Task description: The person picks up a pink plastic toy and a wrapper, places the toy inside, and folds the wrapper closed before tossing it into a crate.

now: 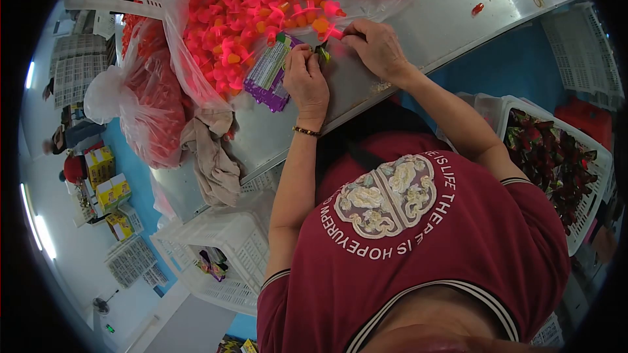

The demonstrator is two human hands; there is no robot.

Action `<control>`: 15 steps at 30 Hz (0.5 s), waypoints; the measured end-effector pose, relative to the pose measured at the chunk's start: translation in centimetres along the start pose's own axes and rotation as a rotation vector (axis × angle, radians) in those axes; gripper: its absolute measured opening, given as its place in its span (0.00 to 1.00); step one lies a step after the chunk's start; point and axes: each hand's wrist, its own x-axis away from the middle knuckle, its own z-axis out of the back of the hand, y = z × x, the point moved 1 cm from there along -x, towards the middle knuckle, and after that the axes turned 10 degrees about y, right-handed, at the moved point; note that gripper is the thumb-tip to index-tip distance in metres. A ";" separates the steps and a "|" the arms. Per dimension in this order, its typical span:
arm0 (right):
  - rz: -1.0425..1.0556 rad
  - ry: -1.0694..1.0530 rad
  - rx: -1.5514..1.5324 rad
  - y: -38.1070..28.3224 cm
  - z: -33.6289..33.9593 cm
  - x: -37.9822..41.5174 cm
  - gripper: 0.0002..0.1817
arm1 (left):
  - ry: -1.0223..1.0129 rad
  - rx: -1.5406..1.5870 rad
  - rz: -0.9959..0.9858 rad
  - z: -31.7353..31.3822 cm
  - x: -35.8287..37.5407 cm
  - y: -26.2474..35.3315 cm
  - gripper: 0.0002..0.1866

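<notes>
My left hand (305,78) and my right hand (376,44) meet over the metal table (451,19), fingers pinched together on a small dark-green wrapper (322,53). My right hand also touches a pink plastic toy piece (332,31) at the wrapper's top. Just left of my left hand lies a stack of purple and green wrappers (269,73). A big heap of pink and orange plastic pieces (261,6) fills the table beyond my hands, lying on clear plastic sheeting.
A clear bag of red pieces (154,104) and a beige cloth (212,153) hang at the table's left edge. A white basket (592,202) with dark wrapped items stands at my right. White crates (229,248) sit below the table. Yellow boxes (108,189) are far left.
</notes>
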 end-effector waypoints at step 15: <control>0.073 -0.033 0.099 0.5 -0.9 1.2 0.09 | -0.028 0.205 0.257 0.0 0.3 0.1 0.02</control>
